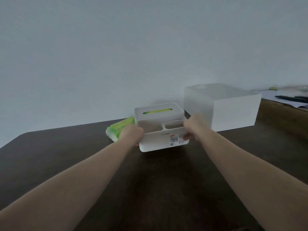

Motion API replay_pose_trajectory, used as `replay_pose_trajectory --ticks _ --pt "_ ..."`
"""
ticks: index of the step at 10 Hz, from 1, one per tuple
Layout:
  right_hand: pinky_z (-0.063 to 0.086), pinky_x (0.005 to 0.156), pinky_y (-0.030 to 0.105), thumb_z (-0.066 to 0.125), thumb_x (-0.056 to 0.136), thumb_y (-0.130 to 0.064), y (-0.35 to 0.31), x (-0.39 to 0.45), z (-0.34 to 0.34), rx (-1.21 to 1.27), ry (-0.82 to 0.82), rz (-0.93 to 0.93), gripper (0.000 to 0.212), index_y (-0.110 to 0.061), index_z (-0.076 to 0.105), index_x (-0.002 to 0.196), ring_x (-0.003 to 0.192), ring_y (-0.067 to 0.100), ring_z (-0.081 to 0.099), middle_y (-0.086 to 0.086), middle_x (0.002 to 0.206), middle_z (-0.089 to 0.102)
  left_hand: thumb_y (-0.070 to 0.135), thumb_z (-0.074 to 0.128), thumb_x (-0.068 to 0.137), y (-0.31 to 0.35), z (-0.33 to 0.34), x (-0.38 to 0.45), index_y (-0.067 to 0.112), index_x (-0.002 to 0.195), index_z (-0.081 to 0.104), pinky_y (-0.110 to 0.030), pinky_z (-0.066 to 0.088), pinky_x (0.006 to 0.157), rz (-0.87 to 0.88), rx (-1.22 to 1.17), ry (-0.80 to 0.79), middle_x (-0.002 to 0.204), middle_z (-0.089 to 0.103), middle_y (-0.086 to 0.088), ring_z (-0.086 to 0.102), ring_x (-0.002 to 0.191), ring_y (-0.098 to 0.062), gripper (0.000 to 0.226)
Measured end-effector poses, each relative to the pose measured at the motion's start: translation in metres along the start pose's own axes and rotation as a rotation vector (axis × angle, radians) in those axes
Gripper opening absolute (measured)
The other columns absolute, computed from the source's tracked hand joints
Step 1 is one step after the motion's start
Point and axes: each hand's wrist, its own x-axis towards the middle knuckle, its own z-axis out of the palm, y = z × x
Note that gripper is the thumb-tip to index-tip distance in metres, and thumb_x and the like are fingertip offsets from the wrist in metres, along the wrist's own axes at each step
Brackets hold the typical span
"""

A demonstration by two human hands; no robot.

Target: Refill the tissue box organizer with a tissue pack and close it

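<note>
A white tissue box organizer (160, 140) sits on the dark table, gripped at both ends. My left hand (131, 135) holds its left side and my right hand (191, 127) holds its right side. Its lid (158, 112) is on the rear part, and green shows through the lid's slot. Two open compartments face me at the front. A green tissue pack (120, 129) lies on the table just left of the organizer, partly hidden behind my left hand.
A large white box (233, 112) stands to the right rear, close to the organizer. Dark pens (291, 98) and papers lie on a brown surface at the far right. The dark table (150, 189) reaches toward me, with a plain wall behind.
</note>
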Motion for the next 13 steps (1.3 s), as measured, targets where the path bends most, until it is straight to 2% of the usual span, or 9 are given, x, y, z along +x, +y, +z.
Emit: replay_pose_trajectory --ticks 1,2,3,4,5,6,8,11,13 --pt "0.061 0.074 0.051 0.049 0.086 0.005 0.004 0.037 -0.003 -0.017 0.04 0.034 0.012 0.001 0.055 0.076 0.071 0.041 0.072 0.017 0.063 0.061 0.013 0.04 0.088 0.003 0.031 0.033 -0.007 0.104 0.066 -0.046 0.055 0.091 0.006 -0.005 0.02 0.105 0.068 -0.022 0.065 0.099 -0.037 0.036" --pt "0.062 0.066 0.048 0.052 0.087 0.004 0.007 0.072 -0.005 0.015 0.059 0.061 0.007 0.001 0.058 0.085 0.053 0.032 0.065 0.017 0.078 0.065 0.013 0.039 0.086 0.013 0.055 0.064 -0.007 0.106 0.062 -0.048 0.054 0.092 0.035 -0.022 0.011 0.111 0.066 -0.025 0.064 0.103 -0.041 0.037" --pt "0.062 0.075 0.048 0.051 0.092 0.0 0.01 0.104 -0.004 0.03 0.096 0.076 0.022 -0.006 0.048 0.07 0.054 0.031 0.063 0.013 0.073 0.059 0.014 0.04 0.086 0.026 0.07 0.091 -0.007 0.105 0.063 -0.048 0.054 0.091 0.079 -0.001 0.023 0.11 0.066 -0.025 0.063 0.103 -0.041 0.036" --pt "0.061 0.079 0.048 0.049 0.093 0.0 0.011 0.129 -0.001 0.038 0.118 0.09 0.02 -0.005 0.047 0.073 0.053 0.029 0.061 0.011 0.064 0.052 0.014 0.04 0.086 0.037 0.082 0.117 -0.005 0.099 0.063 -0.041 0.056 0.081 0.107 0.037 0.001 0.098 0.068 -0.021 0.065 0.094 -0.039 0.033" --pt "0.06 0.081 0.049 0.048 0.092 0.002 0.014 0.149 0.003 0.029 0.145 0.109 0.023 -0.004 0.046 0.071 0.054 0.03 0.061 0.012 0.061 0.051 0.013 0.038 0.087 0.041 0.094 0.136 0.0 0.079 0.056 -0.028 0.04 0.053 0.112 0.064 -0.018 0.061 0.057 -0.011 0.059 0.059 -0.03 0.023" --pt "0.059 0.082 0.053 0.05 0.089 0.005 0.013 0.161 0.004 0.03 0.169 0.131 0.024 -0.003 0.047 0.067 0.072 0.041 0.07 0.014 0.058 0.051 0.016 0.038 0.086 0.041 0.105 0.151 0.005 0.071 0.051 -0.026 0.039 0.052 0.12 0.063 0.004 0.059 0.054 -0.009 0.056 0.051 -0.028 0.023" --pt "0.061 0.075 0.05 0.053 0.084 0.002 0.014 0.179 0.009 0.023 0.242 0.118 0.008 0.0 0.06 0.081 0.073 0.039 0.073 0.011 0.057 0.055 0.018 0.036 0.086 0.047 0.118 0.176 0.005 0.079 0.055 -0.031 0.05 0.07 0.157 0.032 0.023 0.076 0.064 -0.016 0.068 0.066 -0.036 0.024" --pt "0.047 0.083 0.037 0.041 0.098 -0.021 0.029 0.185 0.026 -0.012 0.398 -0.001 0.037 0.005 0.058 0.117 0.11 0.039 0.061 0.023 0.118 0.064 0.024 0.037 0.089 0.048 0.131 0.186 0.007 0.068 0.052 -0.035 0.05 0.074 0.159 -0.058 0.069 0.085 0.067 -0.017 0.069 0.089 -0.04 0.032" --pt "0.054 0.089 0.049 0.044 0.094 -0.025 0.035 0.165 0.019 0.063 0.338 -0.081 0.033 -0.004 0.062 0.111 0.1 0.036 0.065 0.014 0.107 0.067 0.035 0.023 0.1 0.025 0.134 0.179 -0.007 0.114 0.064 -0.043 0.049 0.099 0.043 -0.166 0.068 0.12 0.066 -0.025 0.062 0.111 -0.04 0.06"
